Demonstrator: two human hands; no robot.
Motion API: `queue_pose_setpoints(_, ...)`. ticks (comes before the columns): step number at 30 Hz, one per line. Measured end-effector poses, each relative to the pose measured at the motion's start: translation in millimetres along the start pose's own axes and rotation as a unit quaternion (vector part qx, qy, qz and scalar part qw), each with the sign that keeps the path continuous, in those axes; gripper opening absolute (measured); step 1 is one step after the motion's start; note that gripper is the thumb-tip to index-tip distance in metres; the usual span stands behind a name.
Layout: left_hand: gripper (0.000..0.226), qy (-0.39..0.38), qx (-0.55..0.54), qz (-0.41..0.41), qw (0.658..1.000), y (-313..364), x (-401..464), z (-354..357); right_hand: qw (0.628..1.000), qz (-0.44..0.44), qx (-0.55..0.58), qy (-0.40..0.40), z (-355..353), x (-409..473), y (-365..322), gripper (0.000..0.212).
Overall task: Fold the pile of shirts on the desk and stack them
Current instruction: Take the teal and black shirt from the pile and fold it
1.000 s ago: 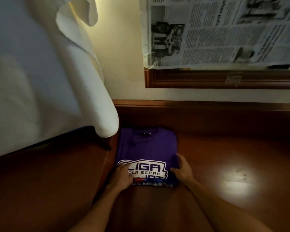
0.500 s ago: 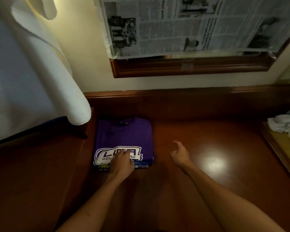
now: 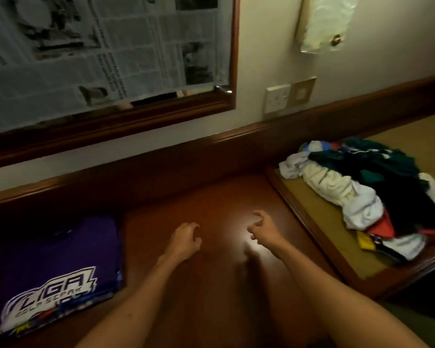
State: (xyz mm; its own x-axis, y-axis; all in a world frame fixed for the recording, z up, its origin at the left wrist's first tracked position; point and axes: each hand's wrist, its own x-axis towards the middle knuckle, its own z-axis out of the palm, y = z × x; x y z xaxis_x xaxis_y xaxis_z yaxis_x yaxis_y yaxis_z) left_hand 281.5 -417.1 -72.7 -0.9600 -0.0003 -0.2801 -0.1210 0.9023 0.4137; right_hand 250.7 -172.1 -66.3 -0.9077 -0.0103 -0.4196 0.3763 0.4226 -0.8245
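Head view, left to right: at the far left a folded purple shirt (image 3: 58, 262) lying flat on the dark wooden desk (image 3: 211, 285), white printed lettering near its front edge, with the bright edge of another folded piece showing just beneath it at the front. Above, on the wall, a wooden-framed mirror (image 3: 232, 59) covered with sheets of newspaper (image 3: 98, 46). Right of the purple shirt, over bare desk, the left hand (image 3: 183, 241), fingers loosely curled and relaxed, holding nothing, apart from the shirt. Just beside it to the right, the right hand (image 3: 264, 229), fingers likewise loosely bent and slightly spread, holding nothing, above a glossy patch of reflected light on the wood; touching the desk or hovering, cannot tell for either hand. Both forearms bare, reaching in from the bottom edge. Further right on the wall, a white socket (image 3: 278, 97) and a tan switch plate (image 3: 301, 92) side by side, and higher up a pale wall lamp (image 3: 324, 21). At the far right, on a lighter, wood-edged surface (image 3: 324, 237) adjoining the desk, a jumbled pile of unfolded shirts (image 3: 367, 192): white, cream, dark green, black, red and yellow pieces heaped together, well apart from both hands.
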Motion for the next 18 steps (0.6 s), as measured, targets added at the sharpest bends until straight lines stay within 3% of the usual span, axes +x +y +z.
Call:
queue_pose_setpoints(5, 0.044, -0.024, 0.0, 0.025, 0.999, 109, 77, 37, 0.999, 0.005, -0.004, 0.043, -122, 46, 24, 0.052)
queue_pose_setpoints(11, 0.056, -0.058, 0.002, 0.099, 0.993, 245, 166, 64, 0.983, -0.027, -0.107, 0.148, -250, 103, 47, 0.043)
queue_pose_setpoints(16, 0.034, -0.014, -0.037, 0.197, 0.98, 339, 240, 77, 0.884, -0.048, -0.249, 0.393, -340, 147, 41, 0.045)
queue_pose_setpoints(18, 0.046, 0.018, -0.041, 0.222, 0.974, 376, 262, 85, 0.871, 0.006, -0.282, 0.403, -371, 163, 47, 0.055)
